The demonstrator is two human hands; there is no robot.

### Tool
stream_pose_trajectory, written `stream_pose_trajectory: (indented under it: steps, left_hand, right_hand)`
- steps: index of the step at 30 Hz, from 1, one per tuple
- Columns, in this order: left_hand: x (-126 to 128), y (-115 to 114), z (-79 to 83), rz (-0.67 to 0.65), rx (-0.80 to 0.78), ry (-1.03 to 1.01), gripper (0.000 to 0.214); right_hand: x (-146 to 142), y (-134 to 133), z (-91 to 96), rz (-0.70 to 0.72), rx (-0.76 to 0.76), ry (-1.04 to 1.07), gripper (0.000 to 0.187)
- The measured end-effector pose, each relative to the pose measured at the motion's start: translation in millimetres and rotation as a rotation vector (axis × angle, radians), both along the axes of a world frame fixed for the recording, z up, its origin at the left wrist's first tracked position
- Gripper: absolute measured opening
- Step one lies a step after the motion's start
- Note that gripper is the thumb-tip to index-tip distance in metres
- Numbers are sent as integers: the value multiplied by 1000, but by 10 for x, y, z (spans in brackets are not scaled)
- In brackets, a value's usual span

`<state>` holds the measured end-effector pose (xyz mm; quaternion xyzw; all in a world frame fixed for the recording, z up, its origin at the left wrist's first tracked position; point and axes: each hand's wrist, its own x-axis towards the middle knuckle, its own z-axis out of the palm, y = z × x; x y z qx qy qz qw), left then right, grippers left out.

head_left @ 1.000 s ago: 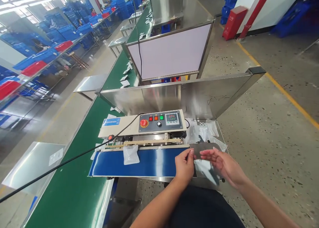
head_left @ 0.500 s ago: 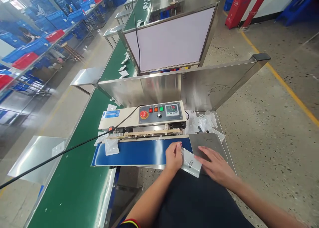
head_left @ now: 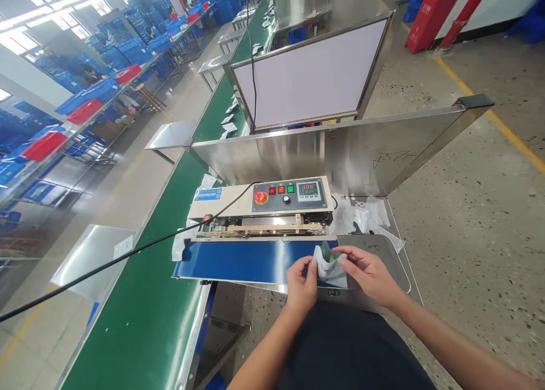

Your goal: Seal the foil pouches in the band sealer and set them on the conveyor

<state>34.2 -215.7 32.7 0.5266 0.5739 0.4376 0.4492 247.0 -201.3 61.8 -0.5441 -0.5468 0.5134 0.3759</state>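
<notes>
Blue conveyor belt (head_left: 247,260) directly in front of the band sealer (head_left: 272,205). At the belt's right end, left hand (head_left: 301,288), fingers pinched on the left edge of a foil pouch (head_left: 328,268) held up just in front of the sealer. Right hand (head_left: 369,273), fingers together on the pouch's right edge. Further right of the sealer, steel tray (head_left: 374,254) and, behind it, clear plastic bags (head_left: 357,217).
</notes>
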Motion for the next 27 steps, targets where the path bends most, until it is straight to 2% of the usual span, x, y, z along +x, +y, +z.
stream_pose_trajectory:
  steps: [2, 6, 9, 12, 15, 18, 20, 23, 25, 27]
  left_hand:
    - [169, 59, -89, 26, -86, -80, 53]
    - [401, 229, -280, -12, -220, -96, 48]
    - [544, 420, -419, 46, -338, -71, 46]
    - [577, 593, -516, 109, -402, -95, 45]
    - [391, 677, -541, 179, -402, -113, 45]
    - [40, 643, -503, 198, -409, -122, 52]
    - [-203, 543, -456, 233, -376, -103, 56]
    - [-472, 308, -368, 432, -221, -28, 60]
    - [-555, 147, -303, 543, -118, 15, 59]
    - [-551, 31, -235, 527, -35, 42, 54]
  right_hand:
    - [90, -65, -134, -70, -63, 6, 62]
    - [296, -80, -422, -284, -217, -38, 62]
    - [407, 69, -590, -463, -417, 73, 57]
    - [357, 267, -674, -473, -502, 132, 52]
    - [191, 444, -669, -357, -524, 77, 43]
    - [155, 645, -605, -228, -535, -74, 38]
    - [276, 834, -564, -205, -516, -267, 38]
    - [548, 1191, -569, -225, -493, -621, 36]
    - [679, 1419, -613, -204, -507, -799, 33]
    - [756, 1583, -645, -153, -526, -900, 30]
